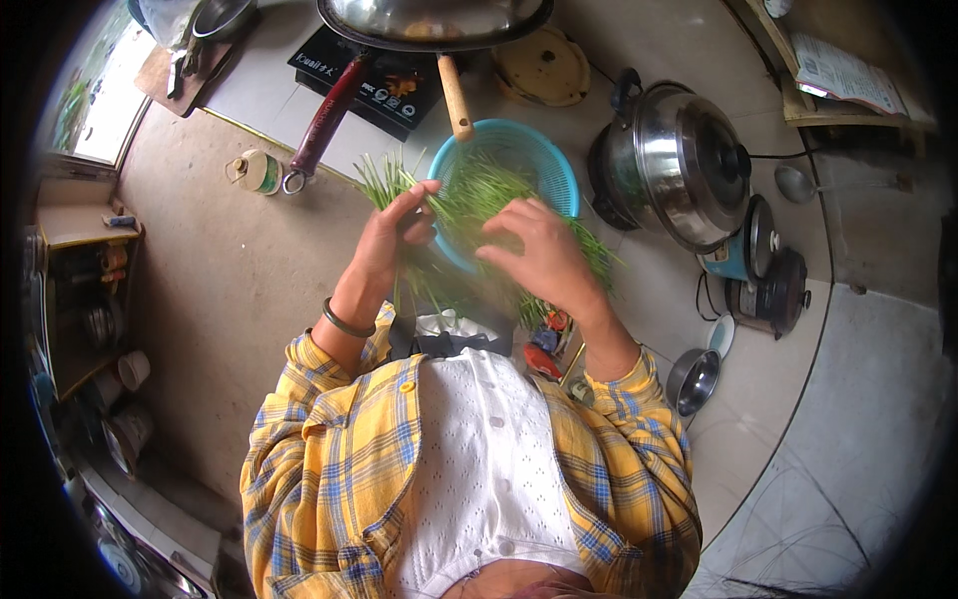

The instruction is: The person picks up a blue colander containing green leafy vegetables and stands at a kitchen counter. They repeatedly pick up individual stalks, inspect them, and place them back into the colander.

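My left hand [400, 221] grips a bunch of long thin green leaves, likely Chinese chives [378, 187], whose ends stick up past the thumb. A dark bangle circles that wrist. My right hand [542, 251] is bent over more of the greens [486, 191], thumb and fingers curved and slightly apart. Whether a strand is pinched between them I cannot tell. Beneath both hands stands a blue plastic colander [565, 168], with greens lying in it and hanging over its near and right sides. Some leaves below the hands are blurred.
Over the colander's far rim reaches the wooden handle [455, 97] of a lidded pan [438, 22] on an induction cooker [389, 90]. A red-brown handle [325, 123] juts past the counter edge. At right are a steel steamer pot [688, 165], a rice cooker [737, 251] and a metal bowl [692, 382].
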A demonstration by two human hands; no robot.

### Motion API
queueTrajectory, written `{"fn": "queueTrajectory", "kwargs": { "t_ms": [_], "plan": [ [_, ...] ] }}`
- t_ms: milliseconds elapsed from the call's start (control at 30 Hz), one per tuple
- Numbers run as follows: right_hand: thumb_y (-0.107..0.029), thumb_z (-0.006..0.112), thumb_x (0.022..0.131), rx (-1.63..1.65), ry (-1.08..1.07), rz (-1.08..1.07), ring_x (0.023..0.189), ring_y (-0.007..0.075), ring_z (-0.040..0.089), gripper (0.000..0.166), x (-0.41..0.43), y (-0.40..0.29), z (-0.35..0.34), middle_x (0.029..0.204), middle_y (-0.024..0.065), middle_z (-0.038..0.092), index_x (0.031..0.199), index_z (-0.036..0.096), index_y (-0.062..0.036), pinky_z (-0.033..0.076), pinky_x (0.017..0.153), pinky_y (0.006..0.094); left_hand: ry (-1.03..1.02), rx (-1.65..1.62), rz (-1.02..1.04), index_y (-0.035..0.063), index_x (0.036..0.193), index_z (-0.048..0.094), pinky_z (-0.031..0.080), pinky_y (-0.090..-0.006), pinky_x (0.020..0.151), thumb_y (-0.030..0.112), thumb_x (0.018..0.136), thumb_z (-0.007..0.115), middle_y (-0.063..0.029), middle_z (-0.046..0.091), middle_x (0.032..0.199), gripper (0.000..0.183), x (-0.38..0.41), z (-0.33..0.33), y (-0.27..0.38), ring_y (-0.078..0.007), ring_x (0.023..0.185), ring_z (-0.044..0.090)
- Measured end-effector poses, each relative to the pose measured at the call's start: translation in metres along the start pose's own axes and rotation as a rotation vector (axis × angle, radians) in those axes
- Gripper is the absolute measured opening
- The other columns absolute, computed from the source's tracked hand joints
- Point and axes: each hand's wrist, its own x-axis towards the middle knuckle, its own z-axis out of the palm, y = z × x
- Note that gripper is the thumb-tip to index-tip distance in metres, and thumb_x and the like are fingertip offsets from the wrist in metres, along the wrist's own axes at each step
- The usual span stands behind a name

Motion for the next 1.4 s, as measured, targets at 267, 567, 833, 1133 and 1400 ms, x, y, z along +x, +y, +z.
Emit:
{"fn": "queueTrajectory", "kwargs": {
  "t_ms": [267,567,833,1133,1400],
  "plan": [
    [-0.006,0.068,0.083,0.755,-0.221,0.298,0.077,0.0126,0.063,0.024,-0.006,0.018,-0.005,0.087,0.0065,0.067,0.105,0.064,0.0021,0.05,0.07,0.0258,-0.065,-0.019,-0.018,0.0081,0.108,0.061,0.024,-0.0213,0.052,0.027,0.095,0.053,0.0079,0.036,0.063,0.025,0.002,-0.007,0.0,-0.0048,0.054,0.03],
    [-0.013,0.054,0.096,1.095,-0.377,0.561,0.063,0.0089,0.059,0.023,-0.002,0.034,-0.016,0.077,0.0054,0.064,0.108,0.065,0.0028,0.047,0.056,0.0207,-0.118,-0.075,-0.04,0.0024,0.104,0.058,0.026,-0.0202,0.049,0.021,0.096,0.052,0.0032,0.05,0.071,0.022,0.004,-0.009,0.001,-0.0039,0.047,0.032],
    [-0.004,0.052,0.09,0.812,-0.34,0.371,0.054,0.0052,0.053,0.017,0.01,0.03,0.0,0.066,0.0004,0.059,0.097,0.067,0.0024,0.043,0.048,0.02,-0.014,0.12,-0.025,0.0006,0.103,0.06,0.026,-0.0207,0.048,0.019,0.095,0.053,0.0025,0.05,0.071,0.022,0.003,0.005,0.003,-0.0041,0.049,0.034],
    [-0.002,0.051,0.083,0.461,-0.131,0.337,0.052,0.0028,0.046,0.019,0.013,0.043,-0.015,0.061,-0.0042,0.053,0.091,0.068,-0.0009,0.039,0.047,0.0198,0.158,0.149,-0.06,0.001,0.108,0.062,0.025,-0.0193,0.047,0.021,0.093,0.057,0.0044,0.049,0.072,0.025,0.01,0.011,0.002,-0.0031,0.05,0.032],
    [-0.009,0.066,0.08,-0.29,0.317,0.036,0.089,0.0254,0.061,0.012,0.005,0.029,-0.019,0.092,0.0067,0.064,0.092,0.067,-0.0061,0.049,0.073,0.0368,0.234,0.057,0.011,0.002,0.115,0.059,0.025,-0.0181,0.048,0.024,0.095,0.057,0.005,0.051,0.081,0.029,0.009,0.022,0.008,-0.0018,0.052,0.032]
  ]
}}
